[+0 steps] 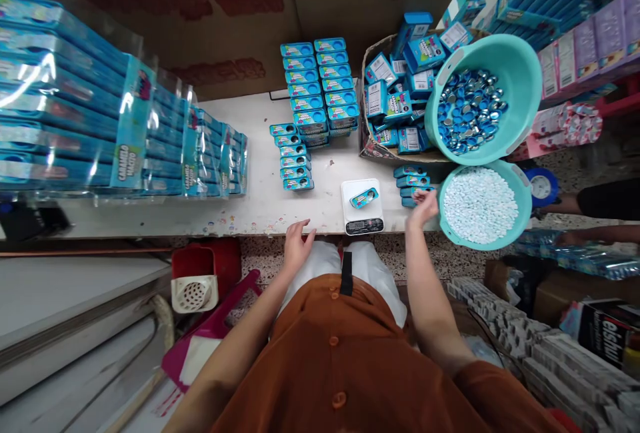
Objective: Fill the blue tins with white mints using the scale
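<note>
A small blue tin (pixel 364 198) lies on a white digital scale (pixel 362 223), long axis slanting up to the right, between the open left hand (pixel 299 245) and the curled right hand (pixel 423 208), whose grip on the stacked tins (pixel 413 182) cannot be told; shrink-wrapped packs (pixel 131 133) read "CARAMELO".

Rust-brown short-sleeved shirt (pixel 335 360), bottom of frame; round matching buttons (pixel 333 341) down centre; white trousers (pixel 320 263) beyond, black strip (pixel 346 273) at middle; left hand (pixel 299 245), right hand (pixel 424 208) bare.
</note>
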`<state>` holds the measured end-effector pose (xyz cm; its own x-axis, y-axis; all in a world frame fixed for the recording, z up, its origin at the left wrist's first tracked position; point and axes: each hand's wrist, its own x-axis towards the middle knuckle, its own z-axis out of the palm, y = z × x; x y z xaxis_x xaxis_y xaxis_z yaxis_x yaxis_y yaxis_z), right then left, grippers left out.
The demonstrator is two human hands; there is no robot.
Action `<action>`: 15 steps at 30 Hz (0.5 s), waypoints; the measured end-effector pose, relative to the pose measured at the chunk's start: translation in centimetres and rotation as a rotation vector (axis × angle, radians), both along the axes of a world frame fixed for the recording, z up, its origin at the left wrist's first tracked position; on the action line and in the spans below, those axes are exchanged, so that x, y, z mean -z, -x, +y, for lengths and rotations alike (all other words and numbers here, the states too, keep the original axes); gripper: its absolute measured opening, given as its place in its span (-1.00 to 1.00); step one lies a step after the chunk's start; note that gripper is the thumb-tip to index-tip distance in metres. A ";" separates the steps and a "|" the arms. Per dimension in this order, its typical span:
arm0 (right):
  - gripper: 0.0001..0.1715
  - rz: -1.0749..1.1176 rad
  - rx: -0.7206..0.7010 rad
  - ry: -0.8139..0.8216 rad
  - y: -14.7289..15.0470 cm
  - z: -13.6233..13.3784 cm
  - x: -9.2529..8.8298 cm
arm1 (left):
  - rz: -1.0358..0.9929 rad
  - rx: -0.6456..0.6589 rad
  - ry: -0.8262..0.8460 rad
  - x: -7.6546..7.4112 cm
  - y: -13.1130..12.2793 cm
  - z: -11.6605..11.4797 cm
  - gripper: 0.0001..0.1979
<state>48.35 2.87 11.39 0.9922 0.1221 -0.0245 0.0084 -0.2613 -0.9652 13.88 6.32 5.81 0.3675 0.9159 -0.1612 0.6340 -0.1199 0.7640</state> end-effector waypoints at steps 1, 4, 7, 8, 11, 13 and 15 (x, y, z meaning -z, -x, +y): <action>-0.57 -0.064 0.036 0.068 -1.7 -1.8 -0.2 | 0.001 0.000 0.006 0.0 -0.2 0.0 -0.70; -0.66 -0.331 0.143 0.349 -7.0 -7.0 -1.0 | 0.009 0.007 0.024 -0.3 -1.2 -0.1 -0.71; -0.71 -0.529 0.093 0.615 -11.2 -11.0 -1.5 | 0.013 0.015 0.034 -0.7 -2.4 -0.5 -0.72; -0.69 -0.559 0.039 0.678 -12.2 -11.9 -1.5 | 0.014 0.013 0.038 -0.8 -2.8 -0.6 -0.72; -0.61 -0.601 -0.175 0.811 -13.9 -13.4 -1.0 | 0.015 0.008 0.040 -1.1 -4.1 -1.3 -0.72; -0.54 -0.607 -0.291 0.875 -14.3 -13.7 -0.4 | 0.013 0.007 0.032 -1.2 -4.9 -1.8 -0.71; -0.47 -0.607 -0.341 0.927 -14.4 -13.9 0.2 | 0.018 0.003 0.027 -1.3 -5.8 -2.2 -0.70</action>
<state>62.71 -10.98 11.23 0.7906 0.5699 0.2240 0.6106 -0.7613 -0.2180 19.63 4.09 7.07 0.3668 0.9102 -0.1925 0.6470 -0.1009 0.7557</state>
